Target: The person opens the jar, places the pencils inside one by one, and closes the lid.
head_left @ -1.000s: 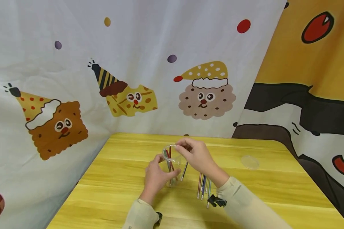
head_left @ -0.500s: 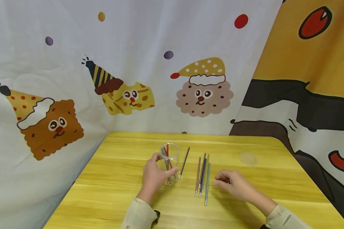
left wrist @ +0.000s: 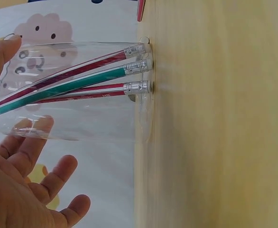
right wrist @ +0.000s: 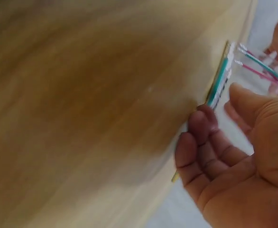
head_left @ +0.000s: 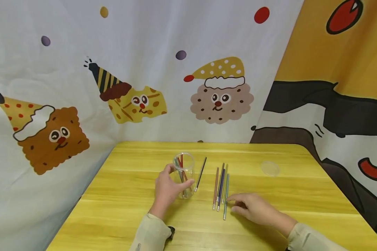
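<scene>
My left hand (head_left: 166,190) holds an upright clear plastic jar (head_left: 191,172), thumb on the near side and fingers round the left. Inside lean three pencils, two red and one green (left wrist: 91,87), their eraser ends down on the jar's bottom. My right hand (head_left: 254,209) is beside a loose row of pencils, its fingers bent and nothing held. Its index fingertip is at the teal pencil (head_left: 227,196) on the row's right edge; whether they touch I cannot tell. A red pencil (head_left: 215,188) and several dark and yellowish ones lie to the left of it.
One dark pencil (head_left: 201,174) lies apart, just right of the jar. A clear round lid (head_left: 270,168) is flat at the back right of the yellow wood-grain table (head_left: 128,212). Behind the table hangs a printed cloth (head_left: 163,31).
My right hand has left the jar's rim, swung right past the loose pencils, then edged back left to the teal one. My left hand keeps its hold on the jar.
</scene>
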Demonstrator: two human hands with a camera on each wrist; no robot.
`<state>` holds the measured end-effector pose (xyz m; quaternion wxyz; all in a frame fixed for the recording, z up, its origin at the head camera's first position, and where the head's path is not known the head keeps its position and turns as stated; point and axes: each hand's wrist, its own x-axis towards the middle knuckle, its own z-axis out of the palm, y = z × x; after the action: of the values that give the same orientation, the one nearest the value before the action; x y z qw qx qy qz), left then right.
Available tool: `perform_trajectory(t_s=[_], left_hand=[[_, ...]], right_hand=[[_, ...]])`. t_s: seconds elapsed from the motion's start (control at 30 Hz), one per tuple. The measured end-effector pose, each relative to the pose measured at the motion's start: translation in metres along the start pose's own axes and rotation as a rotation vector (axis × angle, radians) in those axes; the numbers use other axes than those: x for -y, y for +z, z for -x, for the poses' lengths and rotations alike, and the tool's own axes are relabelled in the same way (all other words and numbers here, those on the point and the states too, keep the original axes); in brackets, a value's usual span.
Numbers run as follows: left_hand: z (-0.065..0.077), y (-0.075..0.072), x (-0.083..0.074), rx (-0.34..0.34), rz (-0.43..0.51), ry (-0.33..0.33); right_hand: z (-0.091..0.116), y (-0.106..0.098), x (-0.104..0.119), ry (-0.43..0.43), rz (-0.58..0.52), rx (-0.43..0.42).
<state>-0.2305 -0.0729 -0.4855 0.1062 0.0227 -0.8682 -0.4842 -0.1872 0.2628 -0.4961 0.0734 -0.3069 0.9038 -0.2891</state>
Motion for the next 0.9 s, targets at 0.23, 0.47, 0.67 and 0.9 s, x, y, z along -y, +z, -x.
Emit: perform_trajectory(t_s=[0.23,0.47,0.67,0.9], left_hand=[[-0.001,-0.001,-0.002,0.004,0.007,-0.007],[0.002,-0.003,0.0,-0.001,0.0,0.003],[-0.001,-0.006,-0.005,-0.003,-0.001,-0.004],[0.0,-0.007,-0.003,-0.012,-0.014,-0.002]], right_hand=[[-0.001,0.007,0.005,-0.163,0.119,0.001],[0.004,0.002,-0.005,-0.093,0.116,0.016],[-0.001,-0.023,-0.033,0.068,0.17,-0.07],[-0.036,-0.041,-0.078,0.301,0.195,-0.15]])
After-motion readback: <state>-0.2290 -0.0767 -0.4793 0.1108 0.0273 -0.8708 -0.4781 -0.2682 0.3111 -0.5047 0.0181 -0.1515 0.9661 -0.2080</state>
